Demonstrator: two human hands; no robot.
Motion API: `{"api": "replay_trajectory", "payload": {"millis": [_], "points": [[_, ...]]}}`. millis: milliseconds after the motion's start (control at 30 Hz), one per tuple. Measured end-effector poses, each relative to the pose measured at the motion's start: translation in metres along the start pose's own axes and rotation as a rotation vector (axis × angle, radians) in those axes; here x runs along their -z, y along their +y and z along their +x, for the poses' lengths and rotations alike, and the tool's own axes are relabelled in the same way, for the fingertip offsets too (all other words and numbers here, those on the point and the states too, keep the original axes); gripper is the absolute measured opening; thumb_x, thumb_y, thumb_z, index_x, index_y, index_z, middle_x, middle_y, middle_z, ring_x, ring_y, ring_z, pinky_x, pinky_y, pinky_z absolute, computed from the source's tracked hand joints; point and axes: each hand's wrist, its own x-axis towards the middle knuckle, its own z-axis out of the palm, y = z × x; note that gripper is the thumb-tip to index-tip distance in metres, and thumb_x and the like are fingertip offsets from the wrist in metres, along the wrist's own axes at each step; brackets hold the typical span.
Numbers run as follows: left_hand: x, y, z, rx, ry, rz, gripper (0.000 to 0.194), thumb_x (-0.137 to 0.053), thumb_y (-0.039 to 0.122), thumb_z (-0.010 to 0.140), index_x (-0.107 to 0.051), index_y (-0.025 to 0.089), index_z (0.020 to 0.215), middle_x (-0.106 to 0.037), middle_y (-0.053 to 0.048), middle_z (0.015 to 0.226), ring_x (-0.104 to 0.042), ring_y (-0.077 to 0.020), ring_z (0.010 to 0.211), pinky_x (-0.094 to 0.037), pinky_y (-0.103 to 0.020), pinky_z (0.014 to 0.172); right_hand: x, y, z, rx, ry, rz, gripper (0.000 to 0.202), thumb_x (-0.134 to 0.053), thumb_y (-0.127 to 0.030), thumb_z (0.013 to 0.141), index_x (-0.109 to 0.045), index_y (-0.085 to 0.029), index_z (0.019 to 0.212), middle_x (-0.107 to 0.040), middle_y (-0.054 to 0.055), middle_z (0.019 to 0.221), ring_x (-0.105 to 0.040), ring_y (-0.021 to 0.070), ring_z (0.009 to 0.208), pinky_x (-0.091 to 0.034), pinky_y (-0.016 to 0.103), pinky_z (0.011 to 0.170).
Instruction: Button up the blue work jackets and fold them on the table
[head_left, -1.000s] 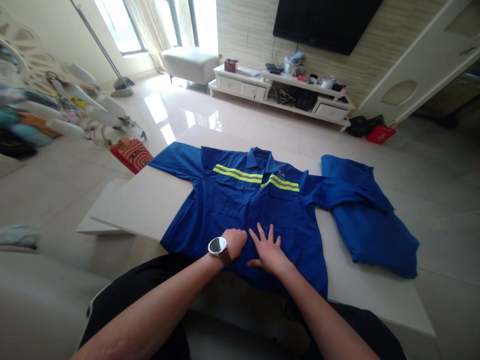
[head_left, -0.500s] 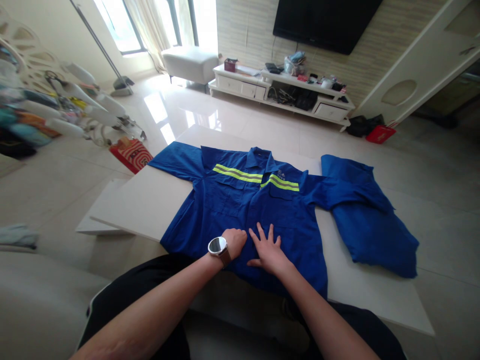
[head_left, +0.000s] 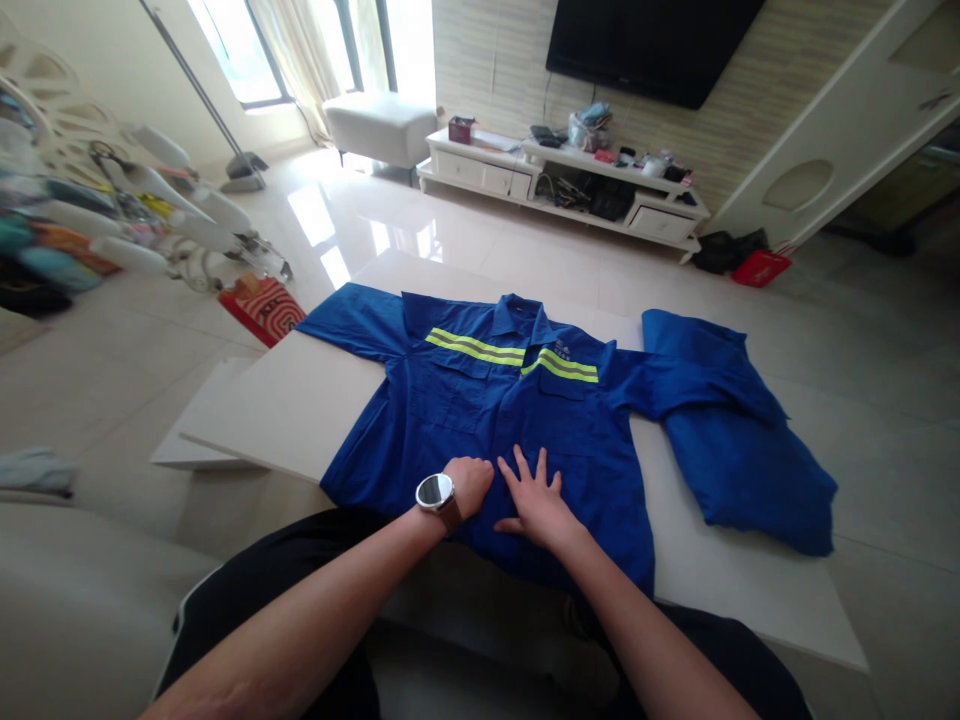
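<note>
Left hand: the fingers of the left hand (head_left: 471, 486) are curling together on the jacket's lower front; I cannot tell whether they are gripping cloth.
Watch: a round watch (head_left: 436, 491) is sitting just behind that hand.
Right hand: the right hand (head_left: 538, 505) is resting palm down, fingers spreading apart.
Blue jacket: the blue jacket (head_left: 450, 400) is lying beneath both hands, its yellow stripes (head_left: 476, 347) running beyond the fingertips.
Blue bundle: a blue bundle (head_left: 750, 475) is lying right of the right hand.
Desk: the white desk (head_left: 285, 400) is extending past both hands.
</note>
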Motion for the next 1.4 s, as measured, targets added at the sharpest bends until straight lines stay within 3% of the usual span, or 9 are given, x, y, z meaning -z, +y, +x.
{"api": "replay_trajectory", "payload": {"millis": [1400], "points": [[-0.0005,0.0006,0.0004,0.008,0.004,-0.010,0.032,-0.069,0.015,0.087,-0.066,0.008,0.118,-0.075,-0.018,0.107,-0.073,-0.0333,0.105,-0.060,-0.043,0.089,-0.0029,0.0008,0.0017,0.002,0.016,-0.008,0.114,-0.076,-0.054,0.081,-0.003,-0.033,0.165,0.016,0.007,0.172,0.017,0.0556,0.150,-0.016,0.081,0.112]]}}
